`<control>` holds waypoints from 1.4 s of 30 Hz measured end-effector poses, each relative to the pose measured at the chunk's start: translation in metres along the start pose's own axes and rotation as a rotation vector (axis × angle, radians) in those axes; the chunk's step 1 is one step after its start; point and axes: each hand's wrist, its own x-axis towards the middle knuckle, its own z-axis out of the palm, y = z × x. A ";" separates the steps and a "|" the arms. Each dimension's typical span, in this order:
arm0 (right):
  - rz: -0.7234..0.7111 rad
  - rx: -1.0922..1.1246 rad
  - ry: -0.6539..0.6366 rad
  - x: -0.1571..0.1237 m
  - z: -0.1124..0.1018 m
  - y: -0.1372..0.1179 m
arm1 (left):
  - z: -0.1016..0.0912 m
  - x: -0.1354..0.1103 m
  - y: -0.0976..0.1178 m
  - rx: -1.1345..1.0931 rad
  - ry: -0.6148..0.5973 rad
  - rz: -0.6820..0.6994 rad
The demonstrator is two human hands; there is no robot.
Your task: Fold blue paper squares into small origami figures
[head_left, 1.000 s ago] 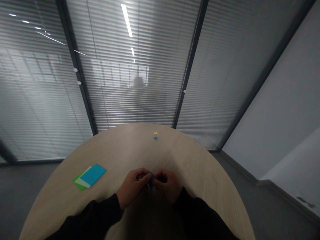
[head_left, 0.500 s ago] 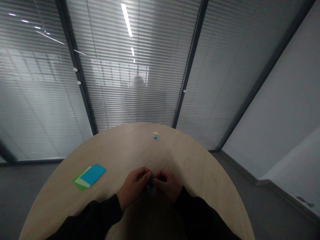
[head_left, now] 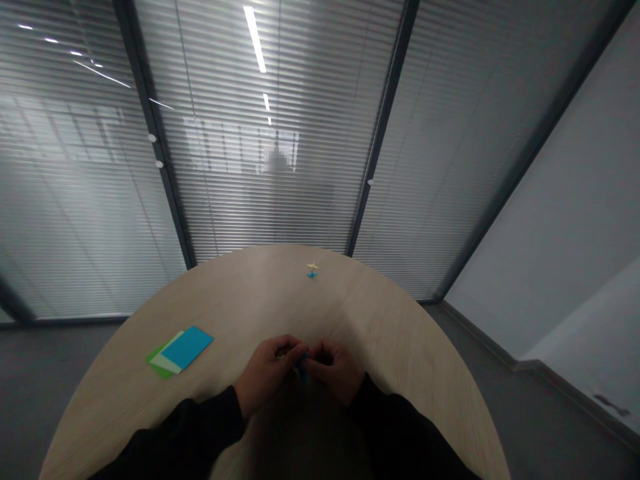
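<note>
My left hand (head_left: 269, 371) and my right hand (head_left: 336, 367) meet fingertip to fingertip above the near middle of the table. Both are closed in a pinch on a small folded piece of blue paper (head_left: 302, 373). Most of the paper is hidden by the fingers, and its lower part hangs dark in shadow below them. To the left of my left hand lies a small stack of paper sheets, with a blue sheet (head_left: 187, 347) on top of pale green and bright green ones (head_left: 158, 369).
The round wooden table (head_left: 240, 300) has a curved far edge. Near that edge sit a small yellow folded paper figure (head_left: 313, 266) and a blue one (head_left: 312, 275). Beyond stands a glass partition with blinds (head_left: 280, 213); a white wall (head_left: 560, 253) is at right.
My fingertips have shifted slightly and closed in over the blue paper, so less of it shows. The sheets and the small figures stay where they were on the table.
</note>
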 end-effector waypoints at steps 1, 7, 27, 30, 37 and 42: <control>-0.004 -0.002 0.000 0.000 0.000 0.001 | 0.000 0.000 0.000 0.001 0.002 0.002; -0.002 0.085 -0.043 0.003 -0.001 0.005 | 0.001 0.000 0.003 -0.004 0.011 -0.002; 0.016 0.221 0.025 0.006 -0.004 0.001 | 0.000 0.001 -0.001 -0.081 -0.044 -0.077; 0.012 0.186 0.040 0.006 -0.004 0.001 | 0.000 0.001 0.000 -0.047 -0.033 -0.067; -0.040 0.032 0.083 0.003 -0.005 -0.005 | 0.001 0.001 -0.003 -0.032 -0.037 -0.042; -0.074 -0.031 0.099 0.002 -0.005 -0.006 | 0.002 0.001 -0.001 -0.008 -0.024 -0.044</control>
